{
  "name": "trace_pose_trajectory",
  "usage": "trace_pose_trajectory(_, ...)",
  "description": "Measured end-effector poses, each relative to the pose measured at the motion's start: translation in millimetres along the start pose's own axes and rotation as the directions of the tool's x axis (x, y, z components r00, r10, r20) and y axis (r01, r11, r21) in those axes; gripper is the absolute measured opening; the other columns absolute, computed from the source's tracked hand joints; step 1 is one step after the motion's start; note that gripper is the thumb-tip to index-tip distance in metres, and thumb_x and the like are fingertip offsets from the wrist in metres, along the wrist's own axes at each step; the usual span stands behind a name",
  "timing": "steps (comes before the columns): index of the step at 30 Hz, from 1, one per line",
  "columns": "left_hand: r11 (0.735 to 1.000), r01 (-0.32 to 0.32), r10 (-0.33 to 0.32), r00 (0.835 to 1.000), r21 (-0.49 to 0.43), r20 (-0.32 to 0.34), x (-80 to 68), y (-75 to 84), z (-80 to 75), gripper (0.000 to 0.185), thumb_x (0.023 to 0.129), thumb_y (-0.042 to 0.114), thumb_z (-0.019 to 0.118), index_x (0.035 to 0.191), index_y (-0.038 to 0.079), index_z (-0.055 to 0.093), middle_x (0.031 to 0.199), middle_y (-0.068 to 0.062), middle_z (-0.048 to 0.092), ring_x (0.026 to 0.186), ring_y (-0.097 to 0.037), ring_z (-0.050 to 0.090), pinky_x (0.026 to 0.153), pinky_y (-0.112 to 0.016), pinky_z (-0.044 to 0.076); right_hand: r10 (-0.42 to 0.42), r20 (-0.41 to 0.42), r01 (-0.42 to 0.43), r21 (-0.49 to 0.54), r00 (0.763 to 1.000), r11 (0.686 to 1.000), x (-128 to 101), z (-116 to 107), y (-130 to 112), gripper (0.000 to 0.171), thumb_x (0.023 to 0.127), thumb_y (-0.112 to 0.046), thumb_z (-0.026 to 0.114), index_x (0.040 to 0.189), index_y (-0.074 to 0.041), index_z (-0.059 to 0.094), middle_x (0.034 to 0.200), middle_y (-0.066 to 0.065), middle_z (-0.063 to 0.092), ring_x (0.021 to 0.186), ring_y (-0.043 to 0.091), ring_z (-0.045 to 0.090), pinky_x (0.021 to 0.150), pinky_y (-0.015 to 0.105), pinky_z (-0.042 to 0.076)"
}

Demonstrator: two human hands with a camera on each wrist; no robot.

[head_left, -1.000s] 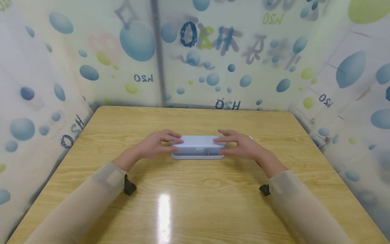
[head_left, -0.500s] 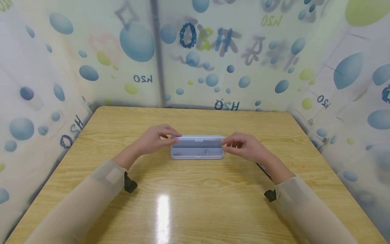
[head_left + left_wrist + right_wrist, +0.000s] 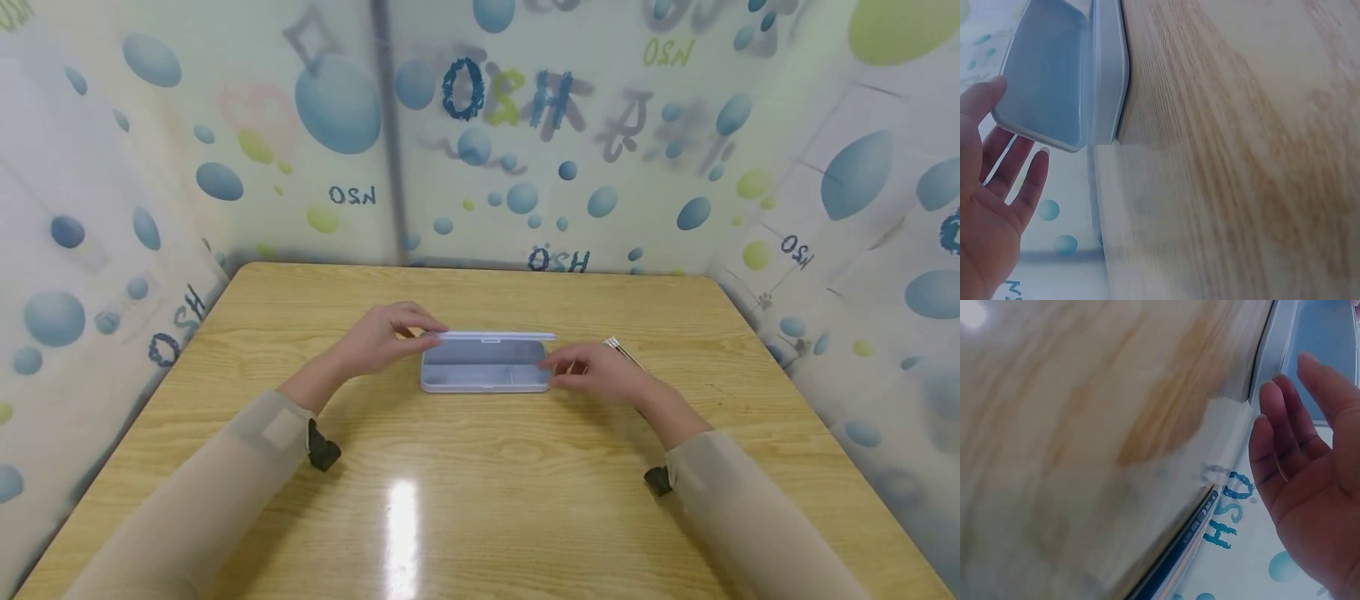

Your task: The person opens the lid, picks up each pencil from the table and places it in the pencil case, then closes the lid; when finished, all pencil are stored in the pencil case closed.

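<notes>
A pale lilac pencil case (image 3: 465,387) lies on the wooden table with its lid (image 3: 468,352) raised and leaning back. Its tray shows a divider toward the right and no contents that I can make out. My left hand (image 3: 384,337) pinches the left end of the lid; in the left wrist view the thumb (image 3: 988,95) is on the inner side and fingers go behind. Beside the case's right end is my right hand (image 3: 600,372), fingers loosely bent and holding nothing. Whether its fingertips touch the case I cannot tell.
Several pencils (image 3: 626,351) lie in a bundle to the right of the case, partly hidden by the right hand and forearm; the right wrist view shows their long sides (image 3: 1179,550). Patterned curtains (image 3: 300,208) enclose the table (image 3: 480,500) at the back and sides.
The lid has swung up and back from a low position over the tray. My right hand has come off the lid and moved lower right; the left now pinches the lid's end.
</notes>
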State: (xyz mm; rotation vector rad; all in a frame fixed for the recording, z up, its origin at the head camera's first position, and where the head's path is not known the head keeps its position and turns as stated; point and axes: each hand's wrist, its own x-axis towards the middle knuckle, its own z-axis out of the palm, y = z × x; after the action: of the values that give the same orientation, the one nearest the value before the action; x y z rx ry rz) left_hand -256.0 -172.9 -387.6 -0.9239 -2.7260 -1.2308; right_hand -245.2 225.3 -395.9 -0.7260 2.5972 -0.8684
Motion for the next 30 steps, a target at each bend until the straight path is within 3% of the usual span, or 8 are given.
trace_pose_trajectory(6,1.000,0.016,-0.016,1.000,0.000,0.000,0.7,-1.0,-0.6,0.022,0.103,0.021,0.080,0.124,0.016,0.085,0.123,-0.003,0.079,0.112,-0.021,0.072,0.095,-0.042,0.062,0.060,0.013,-0.060,-0.013,0.998,0.998,8,2,0,0.035,0.104,-0.028,0.079,0.138,-0.021,0.078,0.108,-0.003,0.077,0.088,0.016,0.061,0.081,0.034,0.053)
trace_pose_trajectory(14,1.000,-0.008,0.008,1.000,0.001,-0.030,4.3,-1.0,-1.4,0.021,0.101,0.017,0.082,0.121,0.015,0.086,0.119,-0.003,0.081,0.104,-0.017,0.072,0.087,-0.032,0.061,0.079,0.020,-0.078,-0.058,0.997,0.995,11,3,-4,0.030,0.104,-0.030,0.079,0.133,-0.023,0.081,0.131,0.001,0.076,0.094,0.015,0.062,0.084,0.033,0.054)
trace_pose_trajectory(23,1.000,-0.015,0.015,0.998,-0.007,-0.055,9.1,-2.9,-5.2,0.020,0.103,0.013,0.078,0.122,0.017,0.086,0.123,-0.003,0.081,0.107,-0.017,0.074,0.085,-0.026,0.060,0.089,0.042,-0.089,0.005,0.995,0.996,13,3,-5,0.032,0.104,-0.023,0.078,0.135,-0.015,0.079,0.104,0.003,0.075,0.084,0.016,0.063,0.076,0.032,0.055)
trace_pose_trajectory(30,0.998,0.057,-0.059,0.996,-0.028,-0.073,13.2,-6.1,-8.1,0.025,0.107,0.016,0.073,0.131,0.018,0.082,0.134,-0.005,0.078,0.122,-0.025,0.072,0.096,-0.042,0.062,0.138,0.051,-0.141,0.052,0.989,0.989,13,4,-3,0.033,0.103,-0.023,0.080,0.135,-0.016,0.079,0.096,0.005,0.070,0.080,0.018,0.062,0.072,0.031,0.054)
